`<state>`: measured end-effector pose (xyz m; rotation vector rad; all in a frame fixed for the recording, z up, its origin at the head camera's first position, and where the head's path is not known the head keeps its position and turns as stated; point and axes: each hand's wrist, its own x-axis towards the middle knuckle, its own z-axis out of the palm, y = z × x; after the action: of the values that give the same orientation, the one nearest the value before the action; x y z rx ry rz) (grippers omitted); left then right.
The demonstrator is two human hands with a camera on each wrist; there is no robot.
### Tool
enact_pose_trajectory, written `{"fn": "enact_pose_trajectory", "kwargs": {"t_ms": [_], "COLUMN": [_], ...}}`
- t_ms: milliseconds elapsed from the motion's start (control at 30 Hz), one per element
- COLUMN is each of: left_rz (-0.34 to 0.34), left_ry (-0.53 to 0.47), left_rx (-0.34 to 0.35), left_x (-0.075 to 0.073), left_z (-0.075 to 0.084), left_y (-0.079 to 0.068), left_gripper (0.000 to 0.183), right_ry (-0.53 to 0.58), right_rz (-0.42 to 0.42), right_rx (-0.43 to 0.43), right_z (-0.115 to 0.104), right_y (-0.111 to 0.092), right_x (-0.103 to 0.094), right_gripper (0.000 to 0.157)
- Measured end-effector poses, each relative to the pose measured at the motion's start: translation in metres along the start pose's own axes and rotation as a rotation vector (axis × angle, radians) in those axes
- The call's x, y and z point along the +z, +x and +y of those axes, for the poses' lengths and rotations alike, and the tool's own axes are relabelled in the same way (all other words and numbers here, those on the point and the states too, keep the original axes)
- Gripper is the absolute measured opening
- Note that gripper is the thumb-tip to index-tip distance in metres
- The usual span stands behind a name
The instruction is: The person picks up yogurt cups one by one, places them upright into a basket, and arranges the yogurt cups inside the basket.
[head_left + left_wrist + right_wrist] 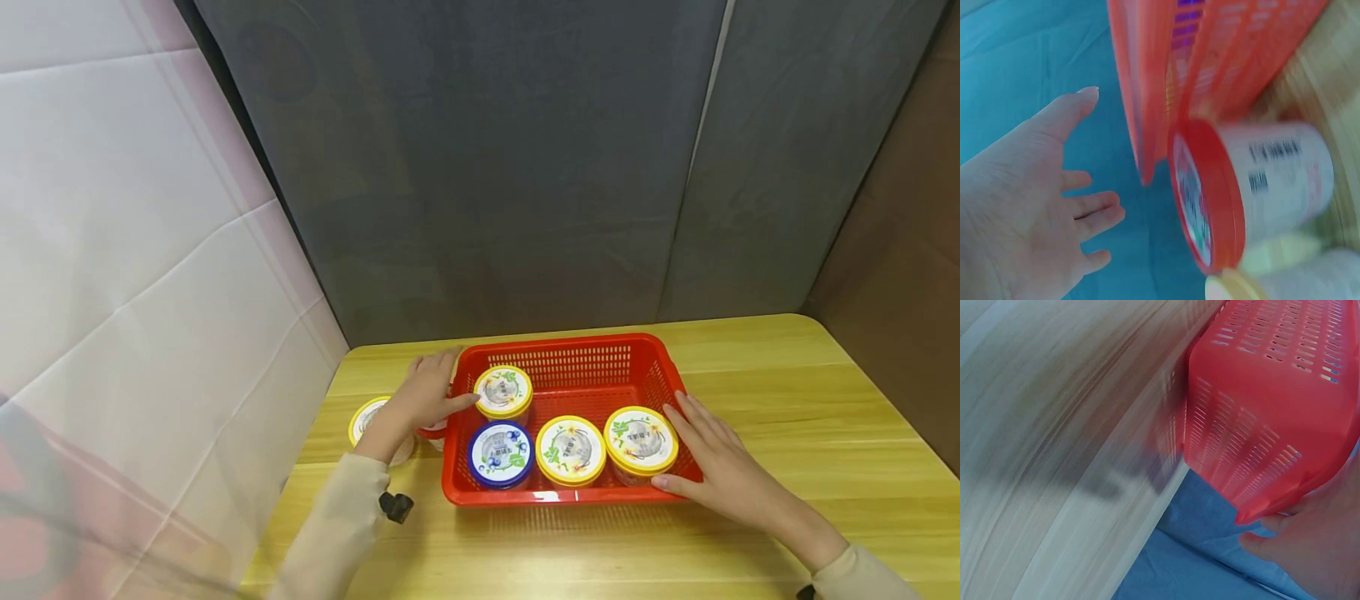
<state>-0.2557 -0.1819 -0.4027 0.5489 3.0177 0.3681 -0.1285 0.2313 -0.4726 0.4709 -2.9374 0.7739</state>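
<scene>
A red plastic basket (555, 496) sits on the table with one blue-lidded jar (501, 454) and several yellow-lidded jars inside, among them a jar (641, 442) at the right front. My left hand (427, 392) hovers at the basket's left rim, fingers extended and thumb reaching over that side; in the left wrist view the same hand (1041, 206) is spread and holds nothing. At the right rim lies my right hand (720, 467), fingers fairly straight along the edge, thumb at the front corner. The right wrist view shows fingertips (1272, 522) right at the rim.
Left of the basket, partly hidden by my left arm, stand a red-lidded jar (1285, 175) and a yellow-lidded jar (367, 417). A dark panel (487, 167) rises behind the wooden table (810, 400), a white sheet (165, 233) on the left, a brown panel (892, 250) on the right.
</scene>
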Motion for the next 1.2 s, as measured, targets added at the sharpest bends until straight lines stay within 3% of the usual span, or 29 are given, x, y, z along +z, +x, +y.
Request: {"fn": "enact_pose_trajectory", "kwargs": {"t_ms": [200,367,467,767,1200], "left_rz": [0.037,0.098,0.100,0.091,0.108], "left_ry": [-0.040,-0.033,-0.034,0.052,0.031], "left_rx": [-0.082,-0.088,-0.100,-0.132,-0.183], "left_x": [-0.009,-0.011,-0.008,0.006,0.020], "left_z": [-0.035,-0.060,-0.069,-0.085,-0.100], "left_y": [-0.021,-0.041,-0.052,-0.074,-0.086], "left_gripper": [0.089,0.085,0.085,0.092,0.099], "right_ry": [0.014,0.012,0.011,0.024,0.039], "right_rz": [-0.011,-0.009,-0.007,-0.010,-0.022], "right_rx": [0.010,0.006,0.005,0.016,0.019], "right_z": [0.000,-0.001,-0.002,-0.001,-0.002], "right_y": [0.000,-0.001,-0.001,-0.002,-0.001], "right_x": [0.000,0.000,-0.001,0.000,0.000], "right_gripper": [0.100,0.100,0.100,0.100,0.100]}}
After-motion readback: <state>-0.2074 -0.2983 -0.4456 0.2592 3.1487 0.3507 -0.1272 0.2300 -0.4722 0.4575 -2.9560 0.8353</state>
